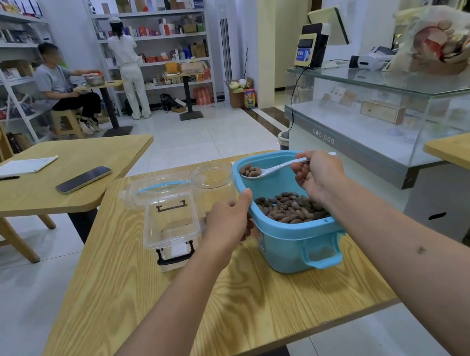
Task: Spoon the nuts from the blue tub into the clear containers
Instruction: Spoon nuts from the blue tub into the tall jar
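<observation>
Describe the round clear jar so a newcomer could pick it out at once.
On the near wooden table, find the blue tub of nuts. The round clear jar stands just beyond its far-left corner, right of a clear lid with a blue handle. Unlike the rectangular latch box nearby, it is cylindrical, with no latches.

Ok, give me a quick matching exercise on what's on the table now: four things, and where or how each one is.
Things:
1. white spoon
2. blue tub
3. round clear jar
4. clear latch box

States:
A. steadied at its rim by the left hand
B. empty, lid off, left of the tub nearest the camera
C. loaded with nuts, held by the right hand
D. empty, standing behind the latch box, beside the tub's far corner

Pairs: 1-C, 2-A, 3-D, 4-B
</observation>
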